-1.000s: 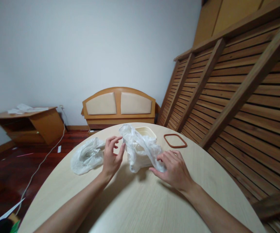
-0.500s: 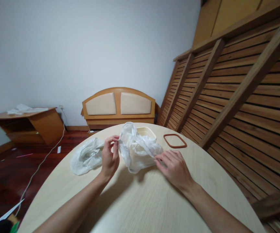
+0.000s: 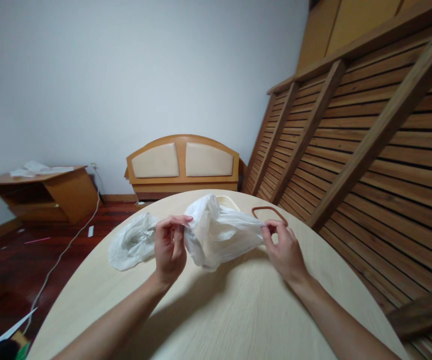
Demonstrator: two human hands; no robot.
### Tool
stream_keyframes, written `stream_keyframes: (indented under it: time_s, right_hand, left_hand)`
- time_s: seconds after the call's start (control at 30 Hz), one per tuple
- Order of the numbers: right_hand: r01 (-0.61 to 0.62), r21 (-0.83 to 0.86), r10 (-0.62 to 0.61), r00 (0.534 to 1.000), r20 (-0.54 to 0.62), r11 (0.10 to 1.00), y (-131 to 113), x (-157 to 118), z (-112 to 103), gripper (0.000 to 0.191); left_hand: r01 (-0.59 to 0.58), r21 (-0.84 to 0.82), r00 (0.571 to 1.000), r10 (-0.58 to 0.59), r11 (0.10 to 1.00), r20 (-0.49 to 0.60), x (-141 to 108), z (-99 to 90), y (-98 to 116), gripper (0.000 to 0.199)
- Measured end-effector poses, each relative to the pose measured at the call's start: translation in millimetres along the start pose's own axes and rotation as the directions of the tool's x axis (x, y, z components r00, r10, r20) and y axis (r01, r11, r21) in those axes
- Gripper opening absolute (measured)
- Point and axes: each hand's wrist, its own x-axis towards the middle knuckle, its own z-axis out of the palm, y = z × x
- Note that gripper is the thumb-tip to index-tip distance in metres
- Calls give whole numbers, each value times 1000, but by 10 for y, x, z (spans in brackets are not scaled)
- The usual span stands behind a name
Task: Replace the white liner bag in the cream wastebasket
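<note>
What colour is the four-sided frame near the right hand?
The frame is reddish-brown, seen in the head view.

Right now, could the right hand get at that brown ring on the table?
Probably yes: the ring lies just beyond the right hand, with nothing on top of it, though those fingers would likely have to release the bag first.

The hands (image 3: 284,250) have pulled the plastic bag (image 3: 234,230) wider.
</note>
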Motion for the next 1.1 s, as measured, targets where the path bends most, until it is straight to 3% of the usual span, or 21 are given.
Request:
stream_keyframes:
  time_s: [0.13,0.23,0.3,0.5,0.63,0.73,0.8,0.9,0.97,1.03,1.1]
  right_hand:
    - [-213,149,217,976,-16,966,106,17,12,18]
    - [-287,259,306,952,-33,922,202,36,35,21]
    - [-325,346,359,932,-40,880,283,51,50,23]
    - [-408,524,510,858,-59,747,513,118,59,38]
    - [-441,534,530,848,-15,722,544,141,63,44]
    - [-469,532,516,854,70,704,498,116,47,46]
    - [-529,512,494,842,216,677,456,74,19,49]
    - [-675,433,453,730,512,597,401,-12,-29,63]
    - [-720,388,395,660,639,575,366,-63,-44,64]
    - [-705,386,316,647,694,595,328,-91,-42,55]
    - [-673,421,271,674,687,608,291,-89,-35,49]
  left_hand:
    - [-123,-65,981,131,990,143,-36,5,117,12]
    - [-190,-81,948,205,978,244,-52,-3,184,17]
    - [-210,-72,942,221,975,252,-43,-5,216,17]
    - [-165,63,986,165,984,12,126,-21,225,3]
    - [-3,174,980,37,985,-195,283,-103,120,11]
    - [137,231,952,-64,963,-300,377,-182,15,13]
    - [214,250,929,-117,944,-352,420,-223,-56,15]
    - [320,235,891,-206,918,-405,450,-260,-156,17]
    - [378,204,864,-265,903,-428,454,-279,-214,19]
    - [423,167,840,-316,890,-441,457,-301,-258,21]
    - [454,134,821,-355,881,-447,464,-326,-290,24]
